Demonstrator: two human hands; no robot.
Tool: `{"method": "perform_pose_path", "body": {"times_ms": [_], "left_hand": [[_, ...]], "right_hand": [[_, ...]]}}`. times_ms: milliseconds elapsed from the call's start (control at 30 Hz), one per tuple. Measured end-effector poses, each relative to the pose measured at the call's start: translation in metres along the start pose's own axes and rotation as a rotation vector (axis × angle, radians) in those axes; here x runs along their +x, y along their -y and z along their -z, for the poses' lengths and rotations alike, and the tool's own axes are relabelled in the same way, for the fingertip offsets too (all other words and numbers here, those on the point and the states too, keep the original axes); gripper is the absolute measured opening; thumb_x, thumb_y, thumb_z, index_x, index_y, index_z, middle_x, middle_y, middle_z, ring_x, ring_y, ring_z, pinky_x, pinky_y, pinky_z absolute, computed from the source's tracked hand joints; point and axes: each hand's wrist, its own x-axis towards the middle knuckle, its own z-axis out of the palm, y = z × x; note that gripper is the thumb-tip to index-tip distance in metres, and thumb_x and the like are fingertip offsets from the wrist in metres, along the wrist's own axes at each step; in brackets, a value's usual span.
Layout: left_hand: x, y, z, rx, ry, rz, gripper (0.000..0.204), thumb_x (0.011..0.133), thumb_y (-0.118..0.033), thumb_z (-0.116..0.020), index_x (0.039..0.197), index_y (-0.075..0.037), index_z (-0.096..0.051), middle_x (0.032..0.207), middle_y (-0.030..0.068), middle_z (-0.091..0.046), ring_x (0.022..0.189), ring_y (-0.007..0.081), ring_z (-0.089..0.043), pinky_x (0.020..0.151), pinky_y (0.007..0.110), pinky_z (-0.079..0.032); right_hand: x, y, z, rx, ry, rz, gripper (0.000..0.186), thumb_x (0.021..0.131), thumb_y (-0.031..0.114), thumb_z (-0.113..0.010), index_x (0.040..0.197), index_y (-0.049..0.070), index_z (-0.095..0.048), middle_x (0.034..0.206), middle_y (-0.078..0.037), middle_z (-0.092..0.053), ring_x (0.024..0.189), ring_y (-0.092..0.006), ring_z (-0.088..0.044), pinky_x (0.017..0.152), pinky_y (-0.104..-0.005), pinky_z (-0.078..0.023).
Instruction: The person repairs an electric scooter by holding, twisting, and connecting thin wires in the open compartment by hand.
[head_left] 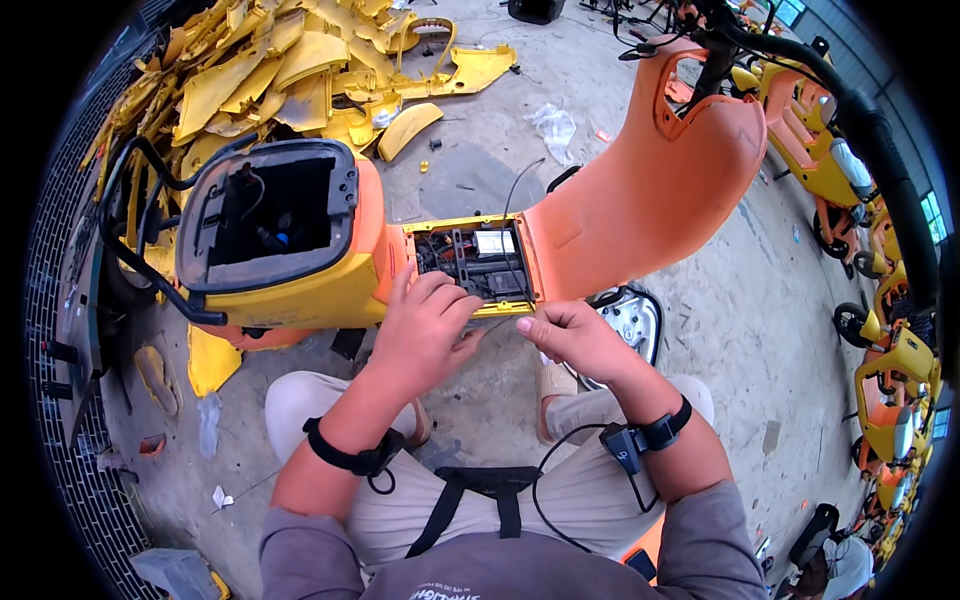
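An orange-and-yellow scooter body lies across in front of me, its floorboard compartment (470,262) uncovered, showing dark components, wiring and a silver-labelled unit (494,242). My left hand (425,330) is at the compartment's lower left edge, fingers apart and curved over the yellow rim; its fingertips are partly hidden. My right hand (575,345) is closed at the lower right corner, thumb and finger on a thin black cable (511,200) that arches over the compartment. Left of it is the open seat opening (340,200); to the right rises the orange front panel (630,210).
Yellow panels (260,70) are piled at back left. A metal-and-black part (630,315) lies on the concrete floor (760,340) behind my right hand. Several scooters (890,380) line the right side, and black handlebars (840,80) arch overhead there. A brick wall (75,460) is at far left.
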Motion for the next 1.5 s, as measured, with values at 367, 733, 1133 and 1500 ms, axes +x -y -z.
{"method": "perform_pose_path", "body": {"times_ms": [367,733,1133,1500], "left_hand": [[-0.011,0.008,0.001,-0.230,0.255,0.203,0.013,0.083,-0.019,-0.069,0.086,-0.007,-0.067,0.076,0.0111,-0.063,0.072,0.0302,-0.063,0.067,0.038,-0.050],[-0.012,0.019,-0.008,-0.587,-0.028,0.573,0.017,0.095,-0.013,-0.058,0.096,0.003,-0.064,0.075,0.0099,-0.063,0.067,0.0160,-0.058,0.062,0.030,-0.046],[-0.010,0.011,-0.003,-0.831,0.034,0.586,0.018,0.090,-0.014,-0.068,0.101,-0.001,-0.070,0.073,0.0010,-0.061,0.063,0.0079,-0.051,0.057,0.024,-0.040],[-0.011,0.009,-0.009,-0.684,0.156,0.481,0.016,0.088,-0.010,-0.068,0.102,-0.002,-0.069,0.078,0.0036,-0.065,0.066,0.0088,-0.056,0.061,0.024,-0.045]], "right_hand": [[-0.002,0.008,0.005,-0.036,-0.135,0.005,0.038,0.096,0.033,-0.060,0.070,0.007,-0.054,0.062,0.004,-0.049,0.057,-0.0044,-0.042,0.052,-0.0225,-0.036],[-0.007,0.002,0.002,-0.144,0.312,0.060,0.031,0.097,0.034,-0.058,0.088,0.004,-0.060,0.072,0.002,-0.055,0.065,-0.0069,-0.048,0.060,-0.0242,-0.041],[0.000,-0.004,0.009,-0.085,-0.095,0.037,0.029,0.097,0.029,-0.058,0.085,0.003,-0.060,0.068,0.001,-0.056,0.065,-0.0062,-0.049,0.059,-0.0246,-0.041],[-0.003,-0.001,0.006,-0.070,-0.170,0.138,0.025,0.098,0.026,-0.057,0.088,0.003,-0.058,0.069,0.002,-0.054,0.064,-0.0049,-0.048,0.057,-0.0226,-0.040]]}}
